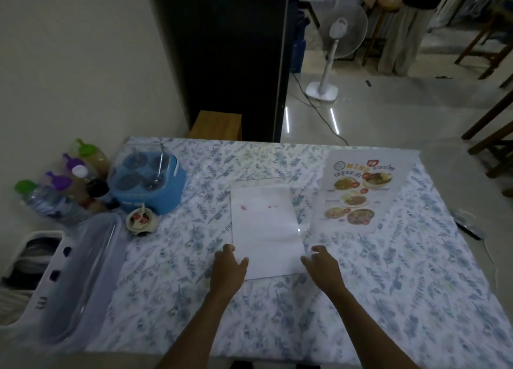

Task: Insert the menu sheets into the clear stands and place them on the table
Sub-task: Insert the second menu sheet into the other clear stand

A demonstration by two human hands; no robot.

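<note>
Your left hand (pixel 228 268) and right hand (pixel 322 266) lay unclenched on the blank sheet's (pixel 265 230) near corners; 1 printed menu stand (pixel 358 191) stood right of that sheet.

The printed menu sheet (pixel 358 191) standing at the right reads "MENU" in orange capitals. The smaller script beneath is too blurred to read.

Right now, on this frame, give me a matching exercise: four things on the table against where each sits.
Things:
1. blank sheet
2. printed menu
3. blue caddy
4. bottles

Places:
A. far left edge
B. right side of the table
C. between the left hand and right hand
D. just right of the bottles

Pairs: 1-C, 2-B, 3-D, 4-A
</note>
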